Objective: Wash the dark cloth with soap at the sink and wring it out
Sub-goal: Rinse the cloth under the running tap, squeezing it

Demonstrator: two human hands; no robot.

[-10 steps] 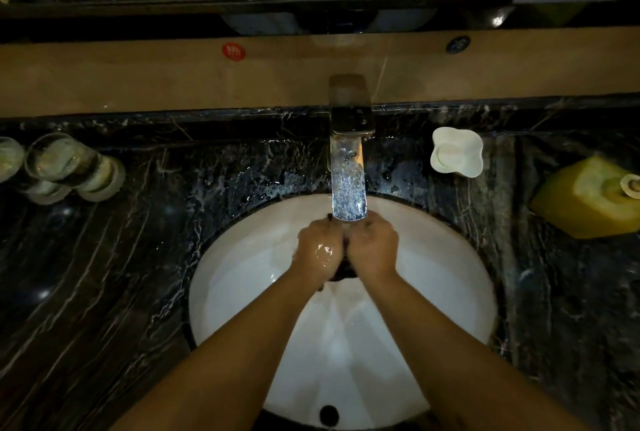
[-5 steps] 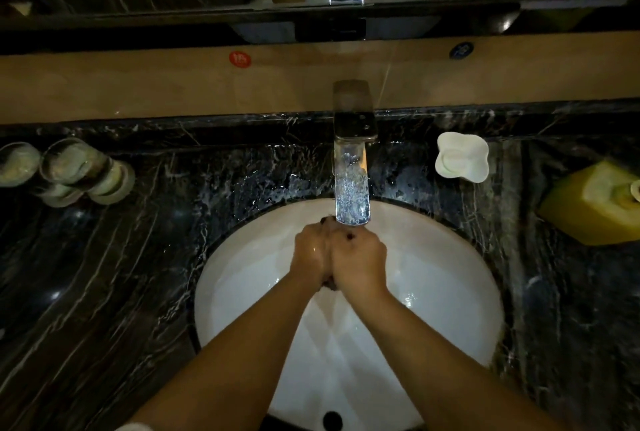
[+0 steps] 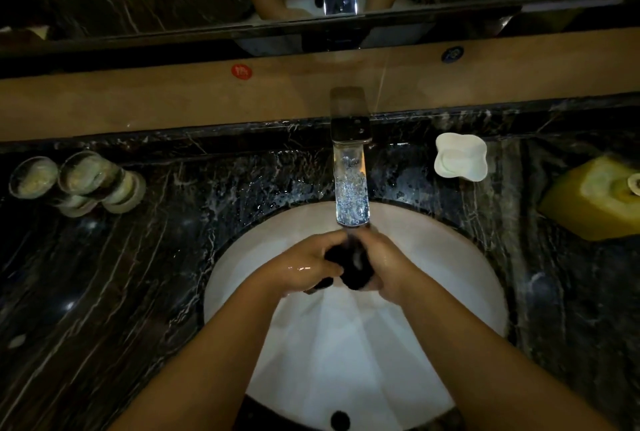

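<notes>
Dark cloth (image 3: 351, 266): bunched between my two hands, just under the tap (image 3: 350, 184) over the white sink (image 3: 450, 278).
Left hand (image 3: 304, 266): fingers curled round the cloth's left side.
Right hand (image 3: 389, 262): curled round its right side.
Step, I judge: rinsing or scrubbing under the stream.
Doing it well: I'd hold the wad centred in the water, knead evenly, and stay low to limit splashing onto the marble surface (image 3: 121, 274).
</notes>
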